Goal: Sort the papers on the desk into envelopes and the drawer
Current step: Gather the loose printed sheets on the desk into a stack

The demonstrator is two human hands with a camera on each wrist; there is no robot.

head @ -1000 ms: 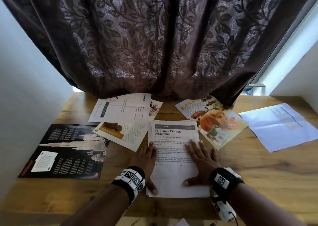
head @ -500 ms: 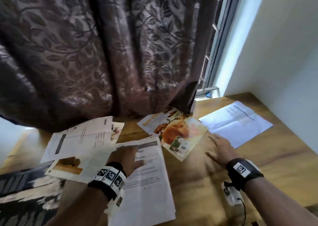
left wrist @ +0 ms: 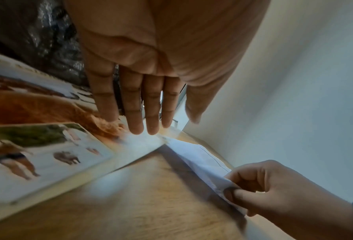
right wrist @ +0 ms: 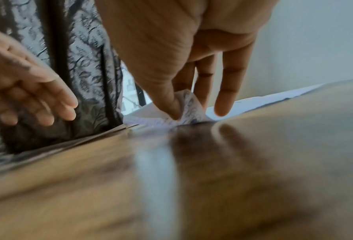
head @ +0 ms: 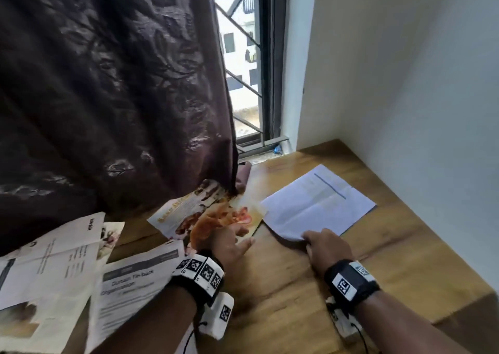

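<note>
A white folded sheet (head: pixel 318 205) lies at the right of the wooden desk (head: pixel 283 286). My right hand (head: pixel 320 245) pinches its near corner between thumb and fingers, and the corner curls up off the wood (right wrist: pixel 188 105). The left wrist view shows the same pinch on the white sheet (left wrist: pixel 204 164) by the right hand (left wrist: pixel 253 191). My left hand (head: pixel 229 241) hovers with straight fingers (left wrist: pixel 134 116) over a colourful food leaflet (head: pixel 208 216), holding nothing. A printed page headed "Curtain Tie-back Organization" (head: pixel 132 286) lies under my left forearm.
A dark leaf-patterned curtain (head: pixel 108 97) hangs over the back of the desk and touches the leaflet. More printed sheets (head: pixel 51 262) overlap at the left. A white wall (head: pixel 405 83) borders the desk on the right, with a barred window (head: pixel 243 56) behind.
The view swung right. My right hand left the middle page, reached to the white sheet and pinched its corner. My left hand moved from the printed page over to the food leaflet.
</note>
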